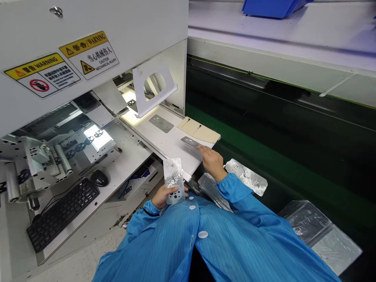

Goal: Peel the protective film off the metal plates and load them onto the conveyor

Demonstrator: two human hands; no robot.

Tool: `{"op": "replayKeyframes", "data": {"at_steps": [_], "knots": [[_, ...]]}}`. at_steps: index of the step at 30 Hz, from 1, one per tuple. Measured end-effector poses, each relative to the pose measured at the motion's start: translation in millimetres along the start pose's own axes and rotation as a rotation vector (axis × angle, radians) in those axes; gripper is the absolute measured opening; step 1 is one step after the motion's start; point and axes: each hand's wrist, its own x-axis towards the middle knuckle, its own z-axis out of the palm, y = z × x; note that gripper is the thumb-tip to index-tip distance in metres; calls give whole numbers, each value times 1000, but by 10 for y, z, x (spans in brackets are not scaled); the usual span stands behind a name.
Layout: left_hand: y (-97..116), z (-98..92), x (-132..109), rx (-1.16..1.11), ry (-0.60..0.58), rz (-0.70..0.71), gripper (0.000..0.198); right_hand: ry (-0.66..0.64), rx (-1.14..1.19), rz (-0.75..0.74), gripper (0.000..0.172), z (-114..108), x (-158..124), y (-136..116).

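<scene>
My left hand (163, 195), close to my body, is closed on a shiny clear-film sheet (173, 173) with a pattern of dark holes at its lower end. My right hand (213, 161) pinches the near end of a thin grey phone-shaped plate (189, 141) with round holes, held tilted over the white machine bed (182, 158). A similar grey plate (161, 123) lies flat on the bed farther back. Beyond it, a small dark piece with round holes (132, 103) rests in the brightly lit area.
A white machine housing with warning labels (89, 55) overhangs the left. A bent white bracket (155, 88) hangs above the bed. Beside the rollers are a keyboard (63, 213) and mouse (99, 178). Film sheets (249, 178) and clear bags (320, 235) lie at right; a blue bin (268, 8) sits above.
</scene>
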Motion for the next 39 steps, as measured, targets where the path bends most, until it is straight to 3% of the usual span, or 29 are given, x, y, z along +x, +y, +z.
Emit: {"op": "replayKeyframes", "data": {"at_steps": [4, 9, 20, 29, 39], "knots": [[-6, -16, -35, 8, 16, -11, 26, -73, -28, -19, 44, 234, 76, -48], [-15, -35, -70, 0, 61, -2, 30, -142, -60, -20, 44, 357, -57, -91], [-35, -32, -66, 25, 56, 2, 31, -210, -97, 57, 47, 398, -49, -112], [-70, -101, -62, 49, 40, 11, 31, -291, -70, 77, 41, 413, 43, -302], [-63, -105, -62, 14, 26, -3, 46, -394, 11, 50, 58, 404, 65, -335]]}}
